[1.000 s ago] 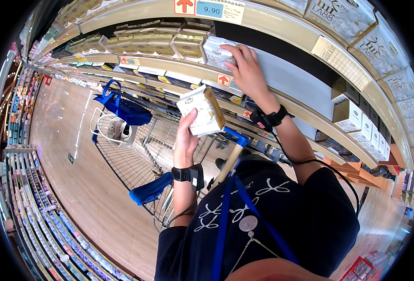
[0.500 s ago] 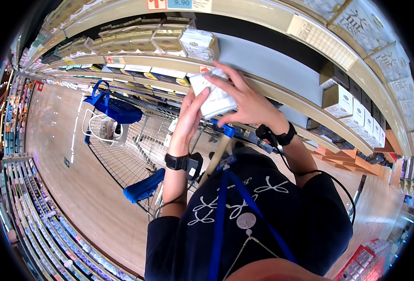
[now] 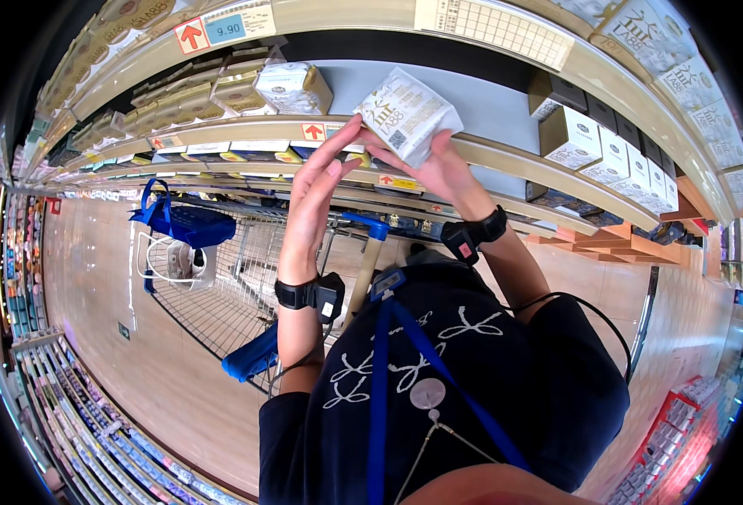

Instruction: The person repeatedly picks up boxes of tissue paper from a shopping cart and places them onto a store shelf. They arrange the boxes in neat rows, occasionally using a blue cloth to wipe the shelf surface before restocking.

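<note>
A white, soft-wrapped package (image 3: 409,116) with gold print is held tilted in front of a shelf. My right hand (image 3: 449,178) is closed on its lower right side, thumb against the wrapper and the other fingers partly hidden beneath it. To its left, my left hand (image 3: 314,187) has its fingers stretched out, the tips at the package's left corner. A similar white and gold package (image 3: 291,88) stands on the shelf (image 3: 350,80) behind, at the end of a row of gold-topped packs (image 3: 191,91).
White boxes (image 3: 611,156) line the shelf's right part. A wire shopping cart (image 3: 241,261) stands at my left, holding a blue bag (image 3: 188,225) and a white basket (image 3: 188,265). Lower shelves carry more packs. Another stocked shelf (image 3: 102,412) runs along the far left.
The package has moved up towards the shelf and turned, so its gold-printed face now shows. My right hand has gone from over it to beneath its right side; my left fingers have straightened.
</note>
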Available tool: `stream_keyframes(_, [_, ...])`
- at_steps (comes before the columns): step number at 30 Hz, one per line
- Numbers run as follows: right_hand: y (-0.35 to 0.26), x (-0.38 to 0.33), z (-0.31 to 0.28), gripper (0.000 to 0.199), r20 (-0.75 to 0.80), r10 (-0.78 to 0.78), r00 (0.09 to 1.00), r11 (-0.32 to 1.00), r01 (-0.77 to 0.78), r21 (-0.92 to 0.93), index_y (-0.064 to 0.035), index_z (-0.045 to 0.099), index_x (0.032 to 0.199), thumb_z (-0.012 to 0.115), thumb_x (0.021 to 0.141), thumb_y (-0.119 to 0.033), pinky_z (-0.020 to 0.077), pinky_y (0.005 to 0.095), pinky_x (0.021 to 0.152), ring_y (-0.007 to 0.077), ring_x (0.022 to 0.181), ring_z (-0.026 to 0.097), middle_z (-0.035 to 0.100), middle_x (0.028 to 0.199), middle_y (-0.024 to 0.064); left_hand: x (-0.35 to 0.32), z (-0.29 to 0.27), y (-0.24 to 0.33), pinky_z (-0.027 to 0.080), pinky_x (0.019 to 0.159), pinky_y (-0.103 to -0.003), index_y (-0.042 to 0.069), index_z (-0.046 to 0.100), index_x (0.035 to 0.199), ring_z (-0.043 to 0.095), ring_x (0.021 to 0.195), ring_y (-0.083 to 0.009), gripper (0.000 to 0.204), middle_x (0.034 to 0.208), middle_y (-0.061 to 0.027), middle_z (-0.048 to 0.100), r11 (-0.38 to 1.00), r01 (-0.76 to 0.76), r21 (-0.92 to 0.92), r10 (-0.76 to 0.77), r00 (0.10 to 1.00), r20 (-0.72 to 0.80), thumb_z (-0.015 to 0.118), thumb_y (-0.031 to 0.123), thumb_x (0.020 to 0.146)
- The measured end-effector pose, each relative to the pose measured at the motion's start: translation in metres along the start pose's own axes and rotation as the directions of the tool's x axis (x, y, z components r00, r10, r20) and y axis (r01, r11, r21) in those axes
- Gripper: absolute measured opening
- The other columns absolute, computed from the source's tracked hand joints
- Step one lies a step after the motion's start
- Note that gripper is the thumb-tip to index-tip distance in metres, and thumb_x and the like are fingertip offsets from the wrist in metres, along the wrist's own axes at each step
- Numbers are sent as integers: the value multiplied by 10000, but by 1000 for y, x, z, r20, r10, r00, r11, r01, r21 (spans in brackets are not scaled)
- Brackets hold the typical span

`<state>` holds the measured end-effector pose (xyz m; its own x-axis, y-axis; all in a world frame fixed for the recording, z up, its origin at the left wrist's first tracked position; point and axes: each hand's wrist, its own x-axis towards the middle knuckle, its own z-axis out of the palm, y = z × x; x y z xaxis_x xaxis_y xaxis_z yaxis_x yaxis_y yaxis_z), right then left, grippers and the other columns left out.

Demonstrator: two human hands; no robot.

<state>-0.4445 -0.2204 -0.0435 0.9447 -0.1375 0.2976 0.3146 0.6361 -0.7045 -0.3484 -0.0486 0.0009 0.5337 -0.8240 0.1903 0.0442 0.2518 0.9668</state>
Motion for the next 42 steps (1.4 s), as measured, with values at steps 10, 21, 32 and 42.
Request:
stream_keyframes(10, [1,-5,-5,752,-205,-269,941,847,130,-515,-36,348,1280,801,731,-281,383,432,1036,288,1270,434,331,1432,125,3,4,-2,369,1024,-381,27,455,1354,426,1288,-237,642,1388,-139,461,999,40,24,-41,999,14,562,435,870])
stream_keyframes(21, [-22,-5,7,816,-117,-297,948,780,170,-602,-66,172,1450,697,829,-128,419,366,985,253,1225,458,281,1451,147,18,13,-10,443,920,-272,0,440,1328,557,1102,-153,576,1215,-91,577,995,93,-37,-93,996,-11,670,4,800])
stream_keyframes(32, [-15,60,-13,570,-297,-536,790,432,-45,-901,23,465,1183,791,736,-112,538,270,702,207,935,601,492,1054,120,6,-16,-20,517,913,-335,3,426,1338,538,1186,-251,444,1321,-137,514,984,126,-125,-144,978,-152,528,135,926])
stream_keyframes(42, [3,88,-32,453,-239,-565,790,107,-217,-970,29,510,1101,753,746,-113,545,366,767,306,940,623,582,1043,186,-6,-26,-22,461,941,-301,18,472,1307,559,1156,-204,394,1288,-117,557,979,181,-95,-195,967,-163,505,152,938])
